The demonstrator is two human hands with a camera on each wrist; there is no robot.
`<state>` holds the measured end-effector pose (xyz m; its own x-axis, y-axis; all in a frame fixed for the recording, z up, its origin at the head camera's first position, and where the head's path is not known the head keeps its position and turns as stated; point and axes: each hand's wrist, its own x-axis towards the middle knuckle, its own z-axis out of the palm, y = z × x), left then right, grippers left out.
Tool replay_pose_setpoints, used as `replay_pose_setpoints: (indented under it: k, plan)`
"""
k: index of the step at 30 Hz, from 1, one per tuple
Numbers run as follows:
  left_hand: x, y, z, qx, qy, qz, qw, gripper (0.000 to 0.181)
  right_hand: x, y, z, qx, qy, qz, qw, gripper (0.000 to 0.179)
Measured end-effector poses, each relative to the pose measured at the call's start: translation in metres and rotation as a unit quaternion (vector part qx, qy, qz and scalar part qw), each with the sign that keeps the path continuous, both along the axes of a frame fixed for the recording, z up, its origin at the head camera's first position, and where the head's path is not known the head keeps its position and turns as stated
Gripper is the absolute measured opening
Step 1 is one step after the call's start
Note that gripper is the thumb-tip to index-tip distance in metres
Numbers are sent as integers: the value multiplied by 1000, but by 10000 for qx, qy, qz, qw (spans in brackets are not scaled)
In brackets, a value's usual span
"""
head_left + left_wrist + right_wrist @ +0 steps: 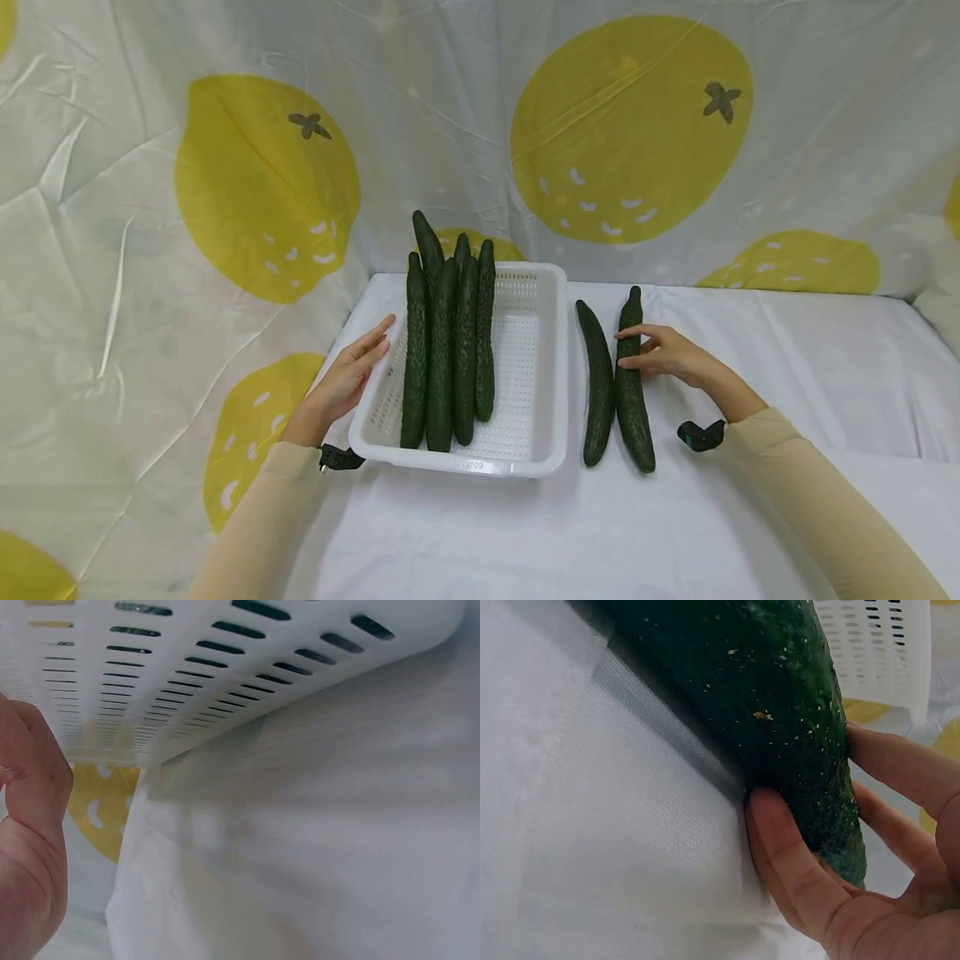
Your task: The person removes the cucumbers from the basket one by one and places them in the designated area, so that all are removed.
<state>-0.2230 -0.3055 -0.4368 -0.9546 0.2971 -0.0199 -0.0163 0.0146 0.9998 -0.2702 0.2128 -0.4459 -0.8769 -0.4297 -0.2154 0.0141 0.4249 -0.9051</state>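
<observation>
My right hand grips the upper part of a dark green cucumber to the right of the basket, thumb and fingers on opposite sides of it. The right wrist view shows this bumpy cucumber up close, over the white cloth. A second, slightly curved cucumber lies just left of it. My left hand is at the left side of a white plastic basket, fingers extended along its wall. Several cucumbers stand lengthwise in the basket's left part, some tips rising past its far rim.
White cloth covers the table. Behind and to the left hangs a pale curtain printed with yellow lemons. Small black devices sit at both wrists. Slotted basket walls fill the top of the left wrist view.
</observation>
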Motion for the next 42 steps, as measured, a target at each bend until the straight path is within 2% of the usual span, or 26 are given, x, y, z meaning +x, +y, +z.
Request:
replay_pose_setpoints:
  k: [5, 17, 20, 27, 42]
  plan:
    - [-1, 0, 0, 48, -23, -4, 10000, 56, -1, 1, 2, 21, -159, 24, 9999, 63]
    - [-1, 1, 0, 228, -70, -6, 9997, 56, -1, 6, 2, -337, -549, -51, 9979, 67]
    - [-1, 1, 0, 244, -104, -4, 9996, 56, 0, 7, 2, -316, -564, -76, 9979, 67]
    - [-1, -1, -2, 243, 53, -82, 9997, 55, 0, 8, 4, -348, -597, -142, 9975, 74]
    - [-1, -1, -1, 296, -150, 33, 9994, 55, -1, 14, 7, -477, -534, -204, 9972, 71]
